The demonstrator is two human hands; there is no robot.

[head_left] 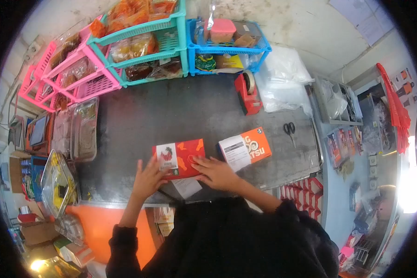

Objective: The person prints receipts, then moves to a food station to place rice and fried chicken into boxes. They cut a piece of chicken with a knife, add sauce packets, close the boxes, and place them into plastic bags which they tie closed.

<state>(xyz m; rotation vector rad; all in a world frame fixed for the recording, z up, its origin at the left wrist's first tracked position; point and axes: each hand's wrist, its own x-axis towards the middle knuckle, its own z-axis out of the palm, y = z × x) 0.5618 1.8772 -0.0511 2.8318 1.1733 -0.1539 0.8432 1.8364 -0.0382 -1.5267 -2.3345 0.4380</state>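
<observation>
A red box [184, 155] with a white panel lies on the dark table in front of me. My left hand [151, 177] rests on its left front corner, fingers spread. On its right side lies my right hand [214, 172], with the fingers stretched over the top. A white paper slip [186, 186] shows partly from under the red box's front edge. To the right sits an orange and dark box [260, 141] with a printed white label [235, 152] on it, apart from my right hand.
A red tape dispenser [249, 99] and black scissors [289, 132] are on the table [139, 111]. Plastic bags [285, 83] lie at the back right. Pink [95, 88], green [139, 58] and blue racks [229, 48] line the back. A clear tray [85, 129] stands left.
</observation>
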